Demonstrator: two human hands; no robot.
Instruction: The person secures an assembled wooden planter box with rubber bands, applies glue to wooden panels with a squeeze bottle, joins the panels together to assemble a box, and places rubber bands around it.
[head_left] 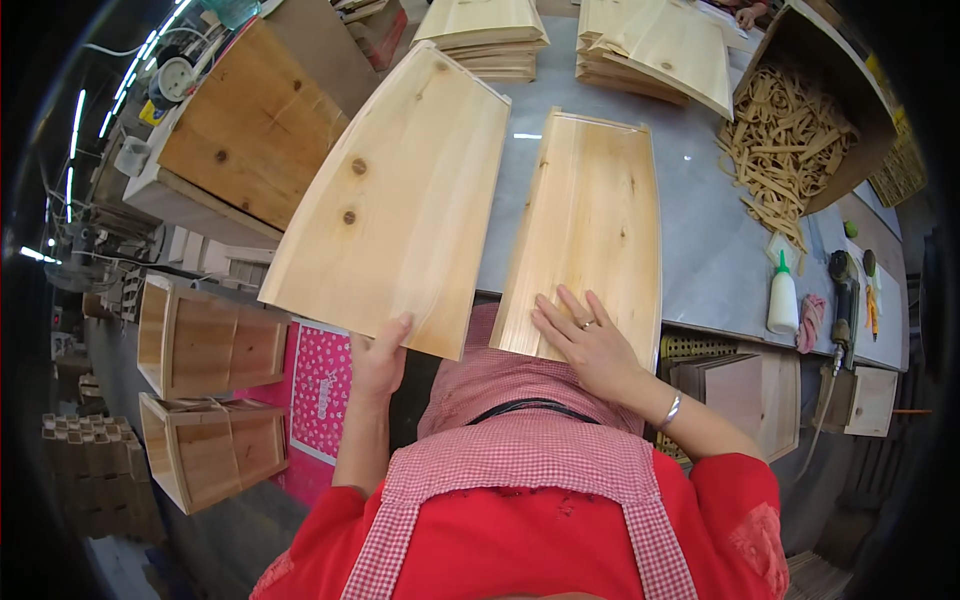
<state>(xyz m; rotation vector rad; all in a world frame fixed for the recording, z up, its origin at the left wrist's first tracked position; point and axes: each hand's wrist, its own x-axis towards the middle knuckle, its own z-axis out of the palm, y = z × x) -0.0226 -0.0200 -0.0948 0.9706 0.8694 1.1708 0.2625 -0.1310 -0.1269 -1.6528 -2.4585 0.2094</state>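
Note:
My left hand (380,360) grips the near edge of a wide, tapered wooden panel (410,200), thumb on top and fingers hidden underneath. This panel is pale with a few dark knots and is held tilted at the left edge of the table. To its right a narrower wooden panel (590,215), with a raised strip at its far end, lies on the table and overhangs the near edge. On its near part my right hand (595,345) rests flat with fingers spread, wearing a ring and a bracelet.
Stacked wooden panels (480,30) and a second stack (660,50) stand at the table's back. At right are a carton (850,130) of tan strips (785,140), a white squeeze bottle (783,300), a pink cloth (810,322) and a corded tool (842,300). Wooden buckets (225,345) stand left.

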